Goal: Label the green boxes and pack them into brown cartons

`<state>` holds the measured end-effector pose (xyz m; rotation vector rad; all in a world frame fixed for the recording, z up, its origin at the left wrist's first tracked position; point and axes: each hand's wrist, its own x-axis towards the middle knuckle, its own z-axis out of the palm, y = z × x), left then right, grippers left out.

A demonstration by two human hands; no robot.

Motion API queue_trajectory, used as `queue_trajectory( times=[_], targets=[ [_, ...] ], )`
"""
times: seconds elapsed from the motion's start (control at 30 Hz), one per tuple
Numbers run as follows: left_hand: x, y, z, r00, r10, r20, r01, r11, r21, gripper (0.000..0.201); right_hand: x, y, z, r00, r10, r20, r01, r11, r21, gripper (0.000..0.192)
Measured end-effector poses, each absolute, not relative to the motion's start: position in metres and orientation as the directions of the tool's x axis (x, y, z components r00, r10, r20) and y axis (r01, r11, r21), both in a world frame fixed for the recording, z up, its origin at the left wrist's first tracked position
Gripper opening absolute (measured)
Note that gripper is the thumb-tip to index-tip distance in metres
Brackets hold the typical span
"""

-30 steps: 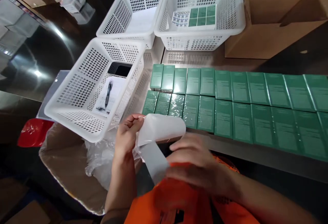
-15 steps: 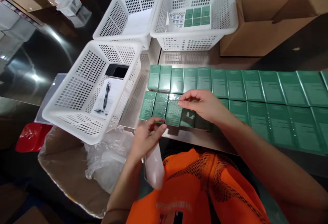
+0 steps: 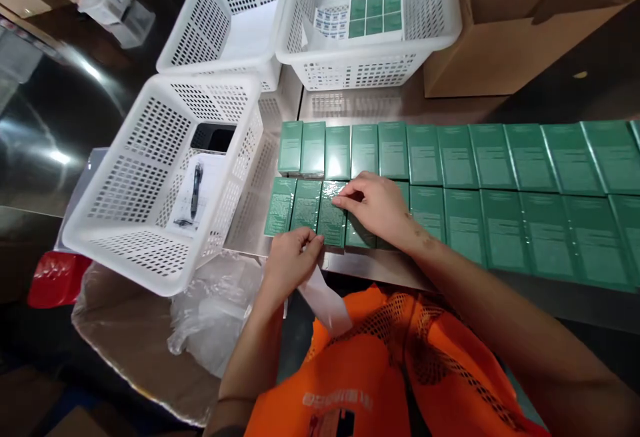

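Observation:
Two long rows of green shrink-wrapped boxes (image 3: 457,157) lie along the metal table edge. My left hand (image 3: 291,260) is closed at the near edge of the front row, thumb against the fingers. From it hangs a pale, limp strip (image 3: 326,304), reaching down to the orange vest. With thumb and forefinger together, my right hand (image 3: 377,209) rests over the third box from the left (image 3: 332,220) in the front row, fingertips at its upper right part. Whatever lies between those fingertips is too small to make out. My right hand partly covers the boxes beside it.
A white basket (image 3: 100,164) at left holds a pen (image 3: 197,190), a paper and a dark phone-like object. Two more baskets stand behind, one containing a sheet of green labels (image 3: 375,16). An open cardboard box (image 3: 490,57) is back right; a plastic-filled carton (image 3: 125,330) sits below left.
My right hand has shifted slightly left and come down onto the third box. The pale strip under my left hand has swung right, towards the vest. The whole view has shifted a little.

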<state>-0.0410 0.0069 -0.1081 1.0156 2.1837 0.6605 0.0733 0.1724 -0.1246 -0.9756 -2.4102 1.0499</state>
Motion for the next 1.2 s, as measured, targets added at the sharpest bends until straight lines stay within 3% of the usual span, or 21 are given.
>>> queue_trajectory(
  times=[0.23,0.37,0.53,0.67,0.8,0.93,1.0,1.1,1.2],
  targets=[
    [-0.042,0.013,-0.108,-0.499,0.782,-0.373,0.471,0.606,0.641,0.031,0.073,0.171,-0.129,-0.704,0.709,0.040,0.473,0.510,-0.719,0.014],
    [-0.040,0.019,-0.103,-0.512,0.754,-0.411,0.526,0.654,0.544,0.030,0.074,0.166,-0.128,-0.700,0.711,0.063,0.491,0.544,-0.680,0.009],
    [-0.037,0.013,-0.101,-0.510,0.741,-0.437,0.603,0.670,0.433,0.042,0.073,0.163,-0.123,-0.632,0.772,0.065,0.547,0.505,-0.668,0.059],
    [-0.034,-0.010,-0.102,-0.620,0.716,-0.320,0.541,0.686,0.487,0.047,0.080,0.158,-0.115,-0.705,0.708,0.044,0.502,0.541,-0.675,0.044],
    [-0.028,-0.030,-0.094,-0.855,0.517,-0.053,0.392,0.708,0.587,0.049,0.104,0.135,-0.100,-0.812,0.574,0.104,0.221,0.468,-0.856,0.041],
    [-0.017,-0.029,-0.079,-0.967,0.235,0.096,0.228,0.642,0.732,0.053,0.128,0.102,-0.095,-0.958,0.282,-0.047,0.113,0.221,-0.969,0.086],
    [-0.011,-0.023,-0.072,-0.988,0.099,0.115,0.151,0.560,0.815,0.055,0.137,0.088,-0.099,-0.973,0.183,-0.139,0.168,0.152,-0.974,0.089],
    [-0.004,-0.014,-0.065,-0.999,0.045,0.026,0.038,0.315,0.948,0.056,0.149,0.076,-0.111,-0.946,0.282,-0.158,0.184,0.065,-0.981,0.060],
    [0.003,-0.009,-0.062,-0.975,0.211,-0.072,-0.072,0.008,0.997,0.059,0.167,0.079,-0.125,-0.858,0.506,-0.084,0.061,-0.061,-0.996,0.055]
  ],
)
